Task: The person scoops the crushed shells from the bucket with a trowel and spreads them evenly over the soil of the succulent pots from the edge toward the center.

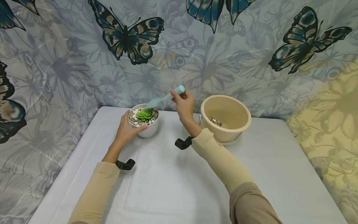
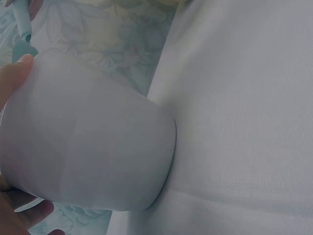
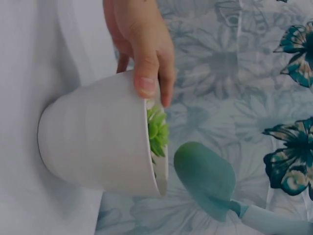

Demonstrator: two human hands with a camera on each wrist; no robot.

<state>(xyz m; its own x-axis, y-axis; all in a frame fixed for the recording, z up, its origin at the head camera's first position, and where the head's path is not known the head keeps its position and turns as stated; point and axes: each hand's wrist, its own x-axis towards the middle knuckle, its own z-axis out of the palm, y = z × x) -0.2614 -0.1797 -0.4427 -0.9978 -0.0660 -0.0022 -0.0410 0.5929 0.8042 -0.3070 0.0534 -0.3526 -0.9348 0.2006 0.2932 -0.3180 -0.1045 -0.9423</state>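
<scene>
- White cloth covers the table [image 1: 167,186], set against butterfly-print drapes [image 1: 223,56].
- At the table's far edge, the left hand [image 1: 127,129] cups a white pot [image 1: 146,129] holding a green succulent [image 1: 144,115] among pebbles.
- Right hand [image 1: 183,104] pinches a teal scoop [image 1: 165,98] over the pot, beside a beige bowl [image 1: 237,124].

We see a white pot [image 3: 98,142] resting on the white tablecloth [image 3: 29,58], a hand [image 3: 142,44] gripping its rim. A green succulent [image 3: 157,131] sits inside the pot. Just beside the pot's rim hovers a teal scoop [image 3: 208,178].
</scene>
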